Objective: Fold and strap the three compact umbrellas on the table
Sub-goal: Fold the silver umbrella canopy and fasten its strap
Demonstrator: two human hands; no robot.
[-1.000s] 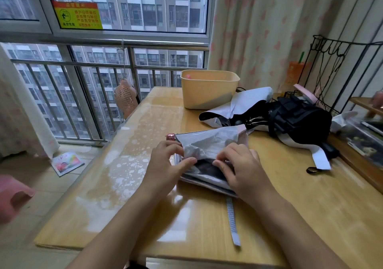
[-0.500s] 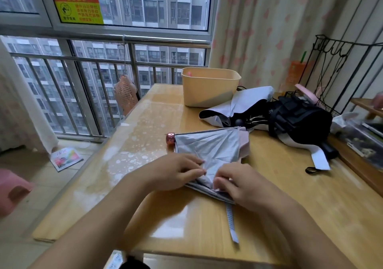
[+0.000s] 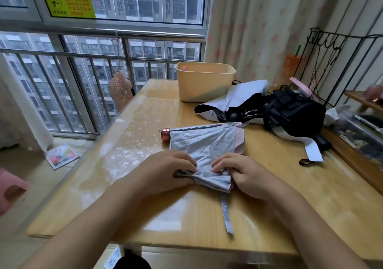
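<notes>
A silver compact umbrella (image 3: 204, 144) with a pink metallic cap (image 3: 165, 134) lies flat on the wooden table (image 3: 145, 202), a pink lining showing at its right edge. My left hand (image 3: 165, 171) and my right hand (image 3: 244, 175) both pinch the near end of its canopy, thumbs on top. Its grey strap (image 3: 226, 212) trails toward me over the table. Behind it lie a white-and-black umbrella (image 3: 234, 98) and a black umbrella (image 3: 294, 111) with a white strap (image 3: 312, 148), both loosely bunched.
A cream plastic bin (image 3: 205, 81) stands at the table's far end. A black wire rack (image 3: 339, 65) and a wooden tray (image 3: 356, 144) with clutter line the right side. The window railing is to the left; a pink stool (image 3: 9, 187) stands on the floor.
Both hands slid toward me along the silver canopy to its near end, smoothing the fabric flat. The raised fold lies down now, and the cap is fully in view.
</notes>
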